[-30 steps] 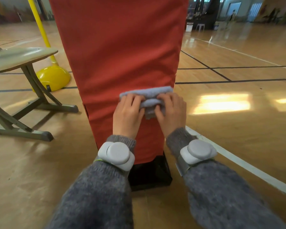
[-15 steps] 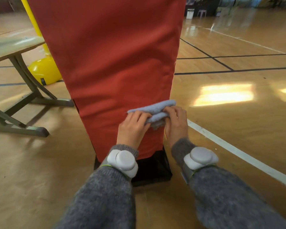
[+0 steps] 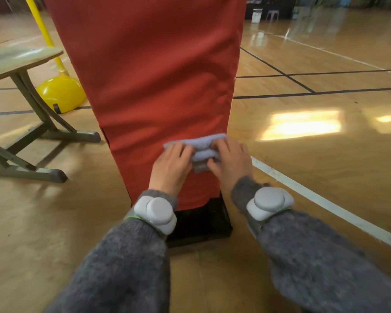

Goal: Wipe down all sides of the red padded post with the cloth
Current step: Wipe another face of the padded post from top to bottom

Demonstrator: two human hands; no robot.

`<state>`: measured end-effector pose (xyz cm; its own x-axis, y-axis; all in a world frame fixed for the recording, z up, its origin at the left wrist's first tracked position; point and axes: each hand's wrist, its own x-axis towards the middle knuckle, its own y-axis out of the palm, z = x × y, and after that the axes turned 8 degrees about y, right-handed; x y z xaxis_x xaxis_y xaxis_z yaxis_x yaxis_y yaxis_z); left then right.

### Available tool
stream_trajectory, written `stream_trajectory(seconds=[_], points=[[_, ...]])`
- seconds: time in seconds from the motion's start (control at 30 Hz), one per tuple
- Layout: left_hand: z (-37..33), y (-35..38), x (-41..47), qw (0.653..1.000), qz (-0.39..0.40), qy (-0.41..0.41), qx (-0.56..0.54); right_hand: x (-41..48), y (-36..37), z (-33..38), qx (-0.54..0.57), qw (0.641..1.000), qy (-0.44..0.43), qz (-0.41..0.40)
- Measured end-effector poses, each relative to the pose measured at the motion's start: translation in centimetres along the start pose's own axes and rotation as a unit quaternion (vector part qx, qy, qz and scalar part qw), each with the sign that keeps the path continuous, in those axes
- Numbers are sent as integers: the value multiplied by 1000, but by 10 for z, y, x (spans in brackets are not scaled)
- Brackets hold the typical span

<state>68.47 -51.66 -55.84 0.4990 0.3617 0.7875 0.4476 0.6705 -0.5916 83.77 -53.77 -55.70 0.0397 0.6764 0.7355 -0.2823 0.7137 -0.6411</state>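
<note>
The red padded post (image 3: 149, 71) stands upright in front of me on a black base (image 3: 203, 224). A folded pale blue cloth (image 3: 201, 146) lies against the lower right part of its near face. My left hand (image 3: 169, 168) grips the cloth's left part and presses it to the padding. On the cloth's right part my right hand (image 3: 231, 161) has its fingers over the top and its thumb under the fold, close to the post's right edge. Both wrists carry grey round trackers over grey knitted sleeves.
A chair with an olive metal frame (image 3: 32, 123) stands at the left on the wooden gym floor. Behind it is a yellow pole on a yellow dome base (image 3: 61, 93). A white floor line (image 3: 314, 199) runs past on the right.
Both hands have slid the cloth down the near face of the post, closer to its lower edge. The grip on the cloth stays the same.
</note>
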Motion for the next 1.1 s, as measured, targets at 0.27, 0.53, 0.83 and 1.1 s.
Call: stream_trajectory(seconds=[0.27,0.53,0.83,1.1], points=[[30,-37,31,988,-146,-36,-13,44,-6,28,176,974,-28,-141],[32,-18,-16,998,-50,-36,-24,-1,26,19,120,989,-54,-66],[28,-6,-52,972,216,-85,-23,-29,37,44,-63,974,9,217],[62,-51,-19,998,55,0,7,11,16,64,-21,997,-59,-46]])
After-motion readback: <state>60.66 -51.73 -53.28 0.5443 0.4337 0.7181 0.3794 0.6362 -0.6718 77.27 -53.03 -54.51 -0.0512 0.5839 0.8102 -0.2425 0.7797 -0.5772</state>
